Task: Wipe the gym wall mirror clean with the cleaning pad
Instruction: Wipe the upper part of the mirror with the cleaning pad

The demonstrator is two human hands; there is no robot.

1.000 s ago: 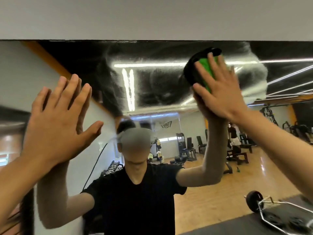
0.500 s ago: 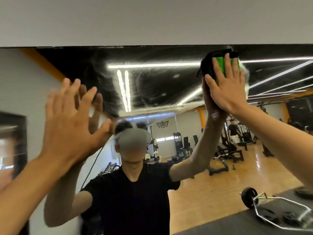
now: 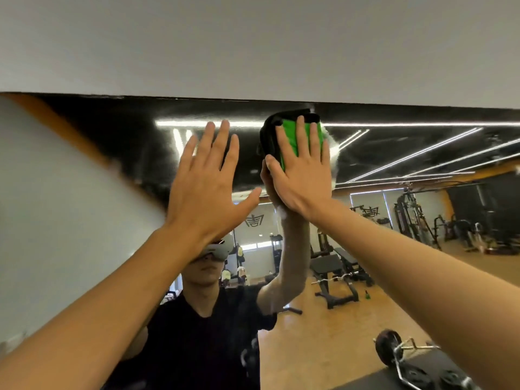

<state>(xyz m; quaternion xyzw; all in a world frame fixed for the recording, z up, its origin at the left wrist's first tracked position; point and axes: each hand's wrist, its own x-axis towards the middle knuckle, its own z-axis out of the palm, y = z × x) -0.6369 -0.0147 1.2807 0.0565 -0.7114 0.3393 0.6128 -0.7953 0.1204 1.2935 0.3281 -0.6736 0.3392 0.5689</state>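
Both hands shifted since half a second ago: left hand [image 3: 206,190] moved in from the left edge of the mirror toward centre, now just beside the right hand [image 3: 302,175]; view tilted up, more of the white wall [image 3: 253,43] showing. Right grip is flat, fingers straight and spread, palm pressing the cleaning pad [image 3: 291,136] against the gym wall mirror [image 3: 422,164] just under its top edge. Pad is green with a black backing or strap, bunched behind the fingers and sticking out above and to the left of them. Left grip spread wide, fingers straight, holding nothing, raised at the glass; cannot tell if it touches. Cloudy smear covers the left part of the mirror; hazy streaks near the pad. Mirror reflects the person in a black shirt [image 3: 197,339], ceiling light strips [image 3: 408,124], weight benches [image 3: 334,271], wooden floor [image 3: 323,347], a barbell with plates [image 3: 394,347] at lower right.
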